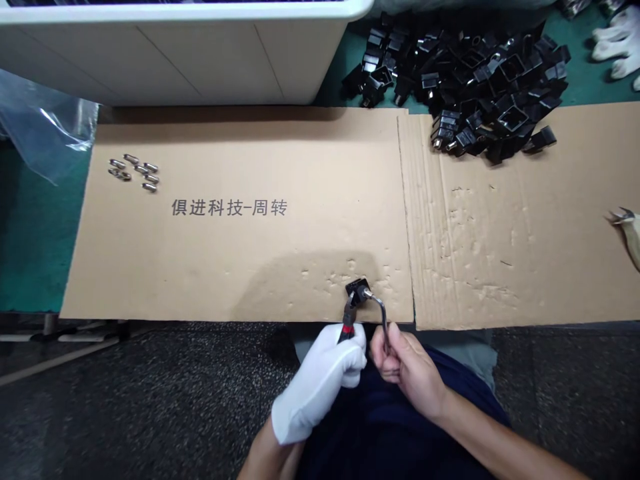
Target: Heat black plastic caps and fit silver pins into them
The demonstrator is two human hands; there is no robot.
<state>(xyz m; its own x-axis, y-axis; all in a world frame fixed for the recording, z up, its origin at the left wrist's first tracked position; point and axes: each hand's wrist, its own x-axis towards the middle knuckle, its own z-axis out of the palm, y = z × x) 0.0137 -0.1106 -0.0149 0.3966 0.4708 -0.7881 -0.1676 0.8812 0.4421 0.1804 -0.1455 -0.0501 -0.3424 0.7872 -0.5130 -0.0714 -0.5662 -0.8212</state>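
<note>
My left hand (325, 373), in a white glove, is closed round the handle of pliers (348, 320) with a red band. The jaws of the pliers meet a small black part (357, 289) near the front edge of the cardboard. My right hand (410, 373), bare, grips a bent metal hex key (384, 313) between thumb and fingers. The key's upper end touches a small silver fitting (368, 293) on the right side of the black part. How the key sits in the fitting is too small to tell.
Cardboard sheets (280, 160) cover the green table. Several silver cylinders (141, 169) lie at the left. A pile of black parts (480, 87) is at the back right, a white bin (200, 60) at the back left. Another tool (629, 230) and a white glove (620, 43) are at the right.
</note>
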